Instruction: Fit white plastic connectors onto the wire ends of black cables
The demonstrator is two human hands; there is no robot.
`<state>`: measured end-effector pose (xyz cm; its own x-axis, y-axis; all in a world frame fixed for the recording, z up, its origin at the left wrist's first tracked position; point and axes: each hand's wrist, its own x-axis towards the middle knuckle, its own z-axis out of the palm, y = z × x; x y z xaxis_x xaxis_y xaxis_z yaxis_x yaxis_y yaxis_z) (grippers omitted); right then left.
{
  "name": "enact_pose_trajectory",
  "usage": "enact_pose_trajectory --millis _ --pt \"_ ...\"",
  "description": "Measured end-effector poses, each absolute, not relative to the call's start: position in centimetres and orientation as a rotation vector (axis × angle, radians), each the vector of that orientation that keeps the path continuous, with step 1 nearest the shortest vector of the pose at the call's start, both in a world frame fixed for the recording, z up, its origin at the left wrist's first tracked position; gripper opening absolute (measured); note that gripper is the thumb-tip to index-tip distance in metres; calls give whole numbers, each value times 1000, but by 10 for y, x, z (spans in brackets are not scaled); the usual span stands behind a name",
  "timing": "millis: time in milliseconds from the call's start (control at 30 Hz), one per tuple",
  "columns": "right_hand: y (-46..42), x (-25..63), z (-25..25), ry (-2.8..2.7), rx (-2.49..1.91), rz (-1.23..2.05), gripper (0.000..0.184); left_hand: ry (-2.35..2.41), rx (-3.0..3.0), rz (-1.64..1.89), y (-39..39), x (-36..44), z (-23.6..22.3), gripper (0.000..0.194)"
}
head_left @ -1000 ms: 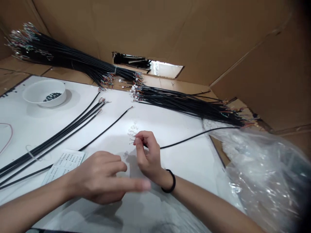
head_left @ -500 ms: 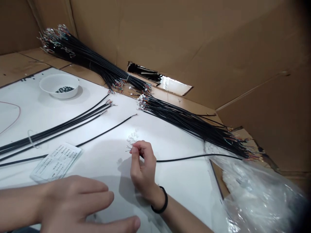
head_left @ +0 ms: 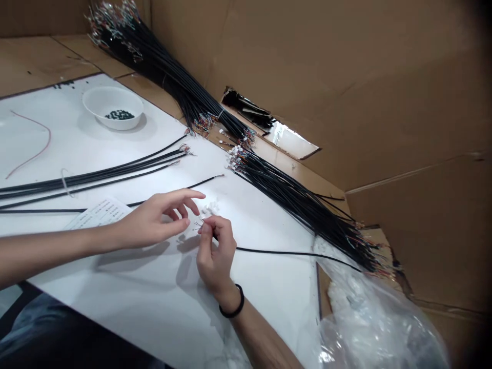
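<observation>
Pinched in my right hand is the end of a black cable, its thin stripped wires fanning out to the left past my fingertips. The rest of that cable trails off to the right across the white tabletop. My left hand hovers just left of the wire ends, fingers apart and holding nothing that I can see. Just beyond both hands lies a small pile of white connectors. A printed paper sheet is partly covered by my left forearm.
Several black cables lie at left behind my forearm. A white bowl holds small black pieces. Large cable bundles rest along the cardboard wall; another bundle lies at right. A clear plastic bag sits at the right edge.
My left hand has moved from the lower left up and forward, close to the wire ends. My right hand keeps its pinch on the cable. The camera view has shifted.
</observation>
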<state>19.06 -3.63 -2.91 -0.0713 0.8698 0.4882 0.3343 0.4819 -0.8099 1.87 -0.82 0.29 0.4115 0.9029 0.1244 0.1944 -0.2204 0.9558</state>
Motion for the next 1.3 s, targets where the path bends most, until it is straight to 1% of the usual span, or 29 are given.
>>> enact_pose_trajectory --millis 133,300,833,1033,1300 --pt "-36 191 -29 -1712 -1039 630 15 893 1521 853 -8 22 0 30" --pt "-36 191 -28 -1748 -1037 622 15 858 1447 833 -9 22 4 26" --pt "-31 187 -30 -1649 -1061 765 14 863 1316 860 -2 20 -3 27" --pt "-25 177 -28 -1635 -1080 725 10 862 1247 895 2 18 -2 29" --pt "-20 175 -31 -1565 -1088 704 10 860 1238 912 3 19 -1 31"
